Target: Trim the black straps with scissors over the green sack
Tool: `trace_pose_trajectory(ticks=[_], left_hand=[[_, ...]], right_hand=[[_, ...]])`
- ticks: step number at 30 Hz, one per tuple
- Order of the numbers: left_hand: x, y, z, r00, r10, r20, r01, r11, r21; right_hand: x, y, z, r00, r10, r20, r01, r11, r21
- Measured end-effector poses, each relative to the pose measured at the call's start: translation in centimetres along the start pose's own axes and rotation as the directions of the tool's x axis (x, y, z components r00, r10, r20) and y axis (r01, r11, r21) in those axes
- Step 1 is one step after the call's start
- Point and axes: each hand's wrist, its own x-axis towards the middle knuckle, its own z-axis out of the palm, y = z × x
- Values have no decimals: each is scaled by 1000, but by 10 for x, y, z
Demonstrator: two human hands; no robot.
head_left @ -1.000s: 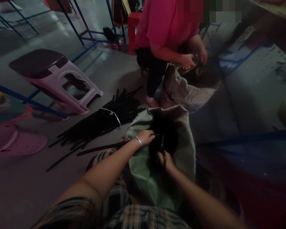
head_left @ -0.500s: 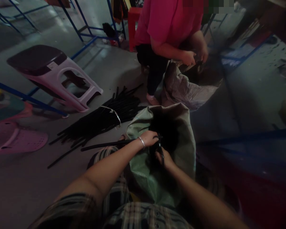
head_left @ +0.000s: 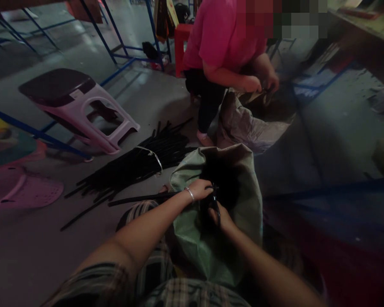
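My left hand (head_left: pixel 201 189), with a bracelet at the wrist, is closed around a long black rod or tube (head_left: pixel 141 198), whose free end sticks out to the left past my forearm. In my right hand (head_left: pixel 223 218) is a pair of dark-handled scissors (head_left: pixel 215 199), its blades up against the rod's end beside my left fingers. Whether the blades are apart is too dark to tell. Both hands are over the mouth of a pale green woven sack (head_left: pixel 192 249) between my knees. The dark inside of the sack hides its contents.
A tied bundle of black rods (head_left: pixel 131 168) lies on the floor to the left, near a stool (head_left: pixel 105 123). Ahead, a co-worker in a pink shirt (head_left: pixel 216 47) works over a grey sack (head_left: pixel 243 128). A pink basket (head_left: pixel 35 187) is at far left; blue metal frames stand around.
The view has tilted up slightly, so things sit a little lower in it. My hands, the rod and the scissors hold nearly the same position over the sack. The co-worker's hands shifted slightly.
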Motion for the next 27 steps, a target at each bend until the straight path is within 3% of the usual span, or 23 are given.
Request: trace_pose_trajectory(ticks=[8, 14, 21, 27], left_hand=[[-2, 5, -2, 998, -30, 48, 26, 996, 86], [0, -9, -11, 996, -60, 72, 52, 993, 104], [2, -17, -10, 995, -84, 59, 78, 992, 97], [3, -18, -11, 995, -86, 57, 81, 992, 98]], right_hand=[[-1, 9, 7, 1000, -7, 6, 6, 992, 126], [-5, -6, 4, 988, 129, -81, -109, 971, 214], [-10, -22, -1, 976, 200, -82, -174, 952, 250], [-7, -12, 3, 971, 200, -133, -160, 951, 265]])
